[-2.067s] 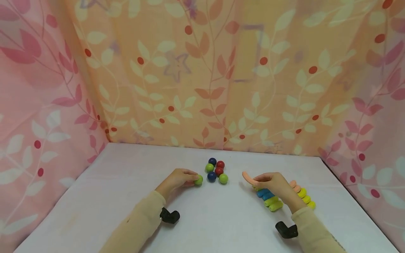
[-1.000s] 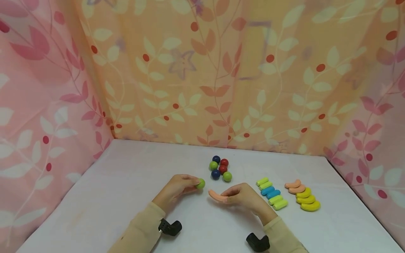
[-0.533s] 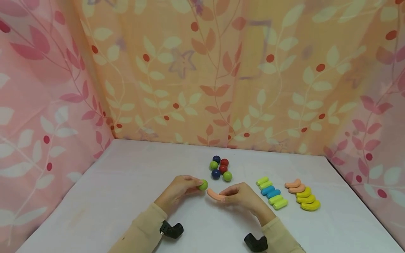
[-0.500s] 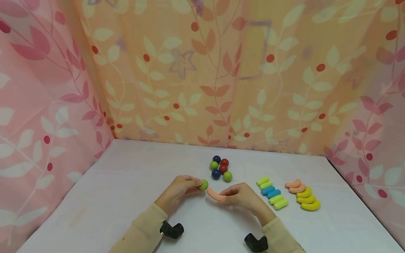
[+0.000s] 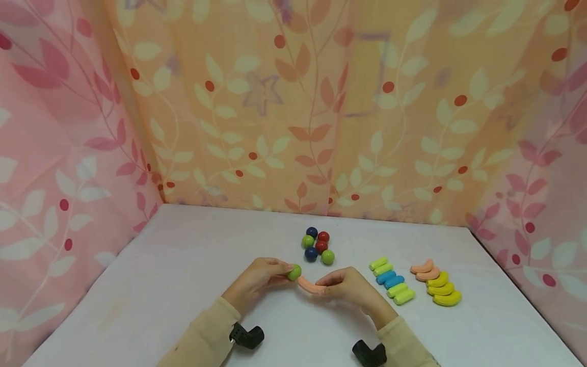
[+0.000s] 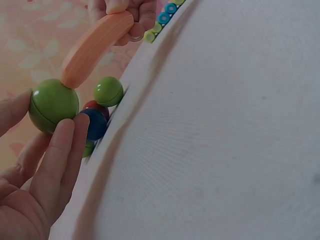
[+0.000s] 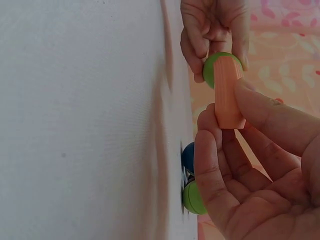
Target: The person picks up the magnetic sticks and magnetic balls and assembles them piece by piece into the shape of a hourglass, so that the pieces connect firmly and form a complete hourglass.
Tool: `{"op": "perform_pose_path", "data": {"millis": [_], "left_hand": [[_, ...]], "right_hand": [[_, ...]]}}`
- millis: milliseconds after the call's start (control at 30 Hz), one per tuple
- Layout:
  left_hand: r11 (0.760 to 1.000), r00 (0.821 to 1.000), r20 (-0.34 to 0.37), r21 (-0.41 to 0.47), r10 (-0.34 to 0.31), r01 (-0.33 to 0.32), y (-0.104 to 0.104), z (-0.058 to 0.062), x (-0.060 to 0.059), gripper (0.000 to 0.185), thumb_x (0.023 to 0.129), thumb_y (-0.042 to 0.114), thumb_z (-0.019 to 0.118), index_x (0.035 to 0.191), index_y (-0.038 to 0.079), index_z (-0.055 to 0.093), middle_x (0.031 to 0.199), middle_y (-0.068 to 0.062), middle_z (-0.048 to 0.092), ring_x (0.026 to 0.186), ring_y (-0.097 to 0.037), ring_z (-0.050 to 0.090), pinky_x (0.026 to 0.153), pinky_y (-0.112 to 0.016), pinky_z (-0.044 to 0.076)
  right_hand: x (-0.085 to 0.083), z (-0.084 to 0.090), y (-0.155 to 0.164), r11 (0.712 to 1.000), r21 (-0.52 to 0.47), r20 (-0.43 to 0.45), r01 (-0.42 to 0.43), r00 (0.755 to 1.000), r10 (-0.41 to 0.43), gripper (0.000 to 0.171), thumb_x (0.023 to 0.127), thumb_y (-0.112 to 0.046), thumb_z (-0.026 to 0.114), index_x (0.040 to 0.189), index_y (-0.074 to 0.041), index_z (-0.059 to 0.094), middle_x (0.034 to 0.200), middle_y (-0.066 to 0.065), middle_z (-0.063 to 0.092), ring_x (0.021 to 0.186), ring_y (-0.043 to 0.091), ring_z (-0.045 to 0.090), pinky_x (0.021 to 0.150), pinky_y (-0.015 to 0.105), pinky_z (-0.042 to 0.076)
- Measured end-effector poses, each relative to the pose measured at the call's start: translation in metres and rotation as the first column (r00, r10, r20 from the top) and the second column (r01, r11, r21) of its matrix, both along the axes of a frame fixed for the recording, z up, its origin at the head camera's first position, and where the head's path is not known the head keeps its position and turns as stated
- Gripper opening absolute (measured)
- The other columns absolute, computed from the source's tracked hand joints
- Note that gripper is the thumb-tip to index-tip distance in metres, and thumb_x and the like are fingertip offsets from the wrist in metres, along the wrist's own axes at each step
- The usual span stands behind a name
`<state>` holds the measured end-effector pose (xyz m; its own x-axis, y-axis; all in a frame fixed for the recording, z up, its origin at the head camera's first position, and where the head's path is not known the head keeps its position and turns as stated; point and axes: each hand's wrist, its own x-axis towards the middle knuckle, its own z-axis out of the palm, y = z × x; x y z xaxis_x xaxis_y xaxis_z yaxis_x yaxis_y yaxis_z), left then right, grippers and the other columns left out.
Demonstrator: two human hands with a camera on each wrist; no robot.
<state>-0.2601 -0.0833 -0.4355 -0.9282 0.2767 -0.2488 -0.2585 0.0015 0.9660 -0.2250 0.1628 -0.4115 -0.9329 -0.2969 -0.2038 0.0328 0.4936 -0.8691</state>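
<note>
My left hand [image 5: 257, 279] pinches a glossy green ball [image 5: 294, 272] between thumb and fingers, above the white table. With thumb and fingertips, my right hand [image 5: 350, 289] holds the near end of an orange curved rod [image 5: 310, 286]. The rod's far end meets the ball; in the left wrist view the orange rod [image 6: 95, 50] touches the top of the green ball [image 6: 52, 106]. Seen from the right wrist, the ridged orange rod [image 7: 229, 92] covers part of the green ball [image 7: 212, 70]. Behind the hands lie loose balls: blue [image 5: 311, 254], red [image 5: 322, 246] and green [image 5: 327, 257].
Right of my right hand, green short rods [image 5: 404, 297] and blue ones [image 5: 394, 281] lie in a row. Beyond them are orange curved rods [image 5: 427, 273] and yellow curved pieces [image 5: 447, 298]. Patterned curtains [image 5: 257, 117] enclose the white table [image 5: 183, 239] at back and sides.
My right hand has carried the orange curved rod leftward from the row of short rods to the green ball. The left hand has lifted the ball slightly, and ball and rod now meet.
</note>
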Motion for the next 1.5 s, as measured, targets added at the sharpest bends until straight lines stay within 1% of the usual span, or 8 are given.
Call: {"op": "perform_pose_path", "data": {"millis": [100, 233, 367, 567, 800, 1000, 1233, 1500], "left_hand": [[1.0, 1.0, -0.014, -0.008, -0.021, 0.021, 0.001, -0.001, 0.001, 0.026, 0.092, 0.011, 0.07, 0.107, -0.009, 0.068, 0.094, -0.008, 0.076, 0.082, -0.012, 0.071, 0.082, -0.028, 0.061], [1.0, 0.999, -0.024, -0.02, -0.024, 0.024, 0.002, 0.001, 0.0, 0.027, 0.091, 0.015, 0.072, 0.107, -0.007, 0.069, 0.098, -0.01, 0.076, 0.083, -0.013, 0.072, 0.082, -0.028, 0.06], [0.999, 1.0, -0.005, -0.044, -0.022, 0.022, 0.001, 0.003, 0.001, 0.027, 0.091, 0.017, 0.072, 0.108, -0.004, 0.07, 0.1, -0.01, 0.076, 0.085, -0.014, 0.072, 0.081, -0.028, 0.061], [0.999, 0.999, -0.004, -0.033, -0.034, 0.034, 0.001, 0.004, 0.003, 0.028, 0.091, 0.018, 0.072, 0.109, -0.004, 0.067, 0.103, -0.009, 0.074, 0.087, -0.014, 0.071, 0.083, -0.029, 0.06], [0.999, 0.999, -0.01, 0.032, -0.032, 0.032, 0.008, 0.009, 0.005, 0.035, 0.089, 0.009, 0.073, 0.119, -0.004, 0.06, 0.112, -0.013, 0.071, 0.093, -0.015, 0.071, 0.091, -0.033, 0.058], [0.999, 0.999, 0.019, 0.036, -0.034, 0.033, 0.011, 0.007, 0.012, 0.042, 0.087, 0.002, 0.072, 0.125, -0.003, 0.053, 0.106, -0.015, 0.071, 0.086, -0.016, 0.072, 0.084, -0.031, 0.06], [0.997, 0.999, 0.022, 0.063, -0.044, 0.042, 0.012, 0.004, 0.015, 0.046, 0.088, 0.001, 0.07, 0.129, -0.003, 0.049, 0.105, -0.016, 0.07, 0.085, -0.016, 0.072, 0.081, -0.029, 0.061], [0.996, 0.999, 0.011, 0.08, -0.041, 0.04, 0.012, 0.003, 0.012, 0.048, 0.09, 0.001, 0.068, 0.133, -0.005, 0.048, 0.109, -0.016, 0.069, 0.085, -0.015, 0.071, 0.083, -0.03, 0.061]], "right_hand": [[0.001, 0.0, 0.0, 1.0, -0.007, 0.001, -0.007, 1.0, 0.007, 0.025, 0.084, -0.018, 0.079, 0.106, -0.007, 0.077, 0.1, 0.005, 0.076, 0.086, 0.015, 0.06, 0.078, 0.029, 0.055], [0.001, 0.001, 0.0, 1.0, -0.015, -0.019, -0.004, 1.0, 0.004, 0.024, 0.084, -0.016, 0.079, 0.106, -0.006, 0.077, 0.099, 0.006, 0.075, 0.085, 0.016, 0.06, 0.077, 0.028, 0.055], [0.001, 0.0, -0.001, 0.999, -0.034, -0.017, -0.01, 1.0, 0.009, 0.023, 0.084, -0.013, 0.078, 0.105, -0.005, 0.077, 0.099, 0.007, 0.076, 0.085, 0.014, 0.061, 0.077, 0.028, 0.055], [0.002, -0.001, -0.002, 1.0, -0.018, 0.002, 0.007, 1.0, -0.007, 0.022, 0.084, -0.015, 0.078, 0.105, -0.007, 0.078, 0.099, 0.005, 0.076, 0.086, 0.014, 0.061, 0.079, 0.028, 0.055], [0.0, 0.003, -0.002, 0.999, 0.005, -0.025, 0.05, 0.998, -0.05, 0.022, 0.083, -0.016, 0.078, 0.104, -0.01, 0.078, 0.098, 0.004, 0.076, 0.086, 0.016, 0.062, 0.079, 0.03, 0.055], [0.004, 0.0, -0.005, 0.997, -0.01, -0.008, 0.077, 0.997, -0.077, 0.024, 0.083, -0.016, 0.08, 0.105, -0.009, 0.078, 0.1, 0.004, 0.076, 0.087, 0.015, 0.061, 0.081, 0.031, 0.056], [0.005, -0.002, -0.006, 0.998, -0.031, -0.014, 0.053, 0.998, -0.053, 0.025, 0.082, -0.015, 0.08, 0.106, -0.007, 0.077, 0.099, 0.004, 0.075, 0.084, 0.015, 0.062, 0.078, 0.03, 0.057], [0.003, -0.001, -0.003, 0.999, -0.03, -0.008, -0.011, 1.0, 0.011, 0.026, 0.083, -0.016, 0.079, 0.108, -0.008, 0.076, 0.103, 0.004, 0.075, 0.089, 0.014, 0.062, 0.082, 0.031, 0.056]]}}
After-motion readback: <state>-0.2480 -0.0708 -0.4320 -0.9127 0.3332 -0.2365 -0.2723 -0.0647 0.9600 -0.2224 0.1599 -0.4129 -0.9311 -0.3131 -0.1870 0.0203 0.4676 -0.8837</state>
